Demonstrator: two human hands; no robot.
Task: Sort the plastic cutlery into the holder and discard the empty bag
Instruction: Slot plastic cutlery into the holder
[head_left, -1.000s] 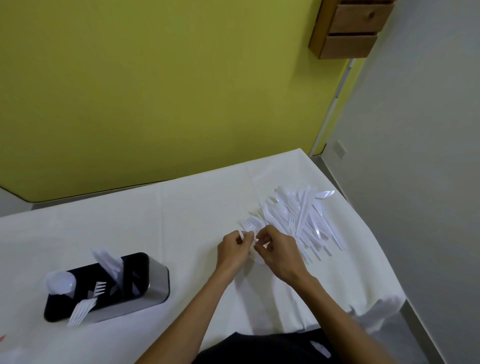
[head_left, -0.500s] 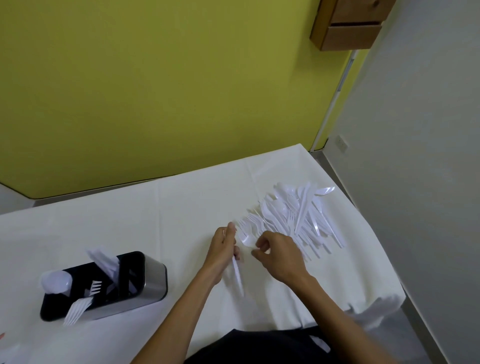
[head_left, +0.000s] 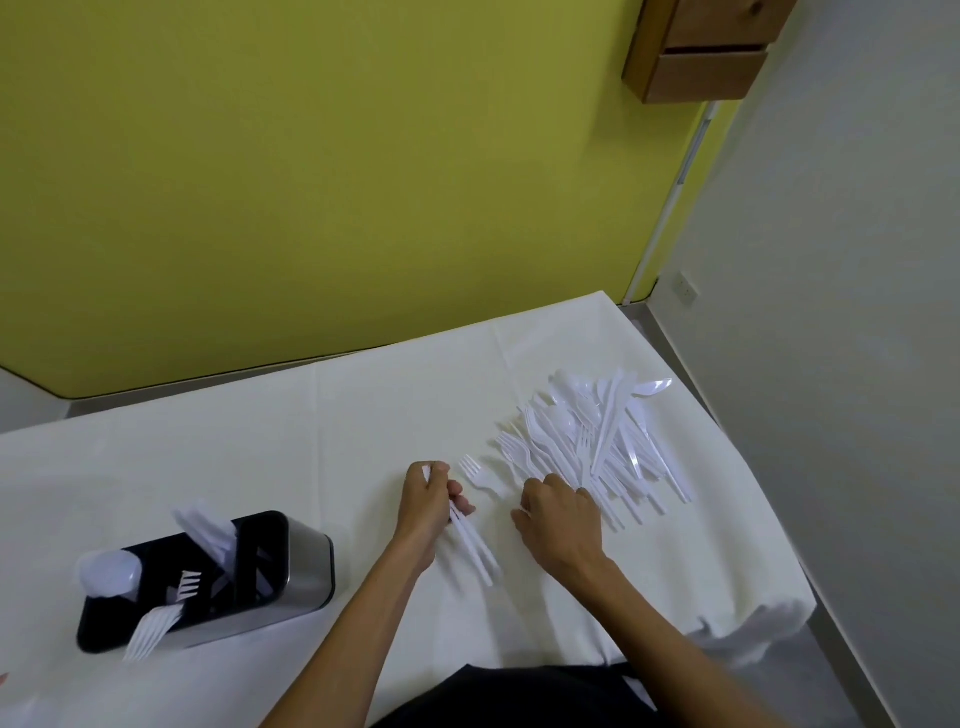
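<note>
A heap of white plastic cutlery (head_left: 597, 436) lies on the white tablecloth at the right. My left hand (head_left: 426, 506) is closed around a few white utensils (head_left: 475, 548) whose handles stick out toward me. One white fork (head_left: 478, 475) lies alone between my hands. My right hand (head_left: 558, 512) rests palm down at the near edge of the heap, fingers on the handles; whether it grips one is hidden. The black and steel holder (head_left: 208, 571) stands at the left with forks, spoons and knives in its compartments. I see no bag.
The table (head_left: 260, 457) is covered by a white cloth and ends close on the right, where the cloth hangs down. A yellow wall stands behind it. A wooden drawer box (head_left: 696, 52) hangs on the wall at the top right.
My hands have parted. The left one drew away to the left with utensils in its grip, and a single fork now lies in the gap. The right hand reached to the heap's edge.
</note>
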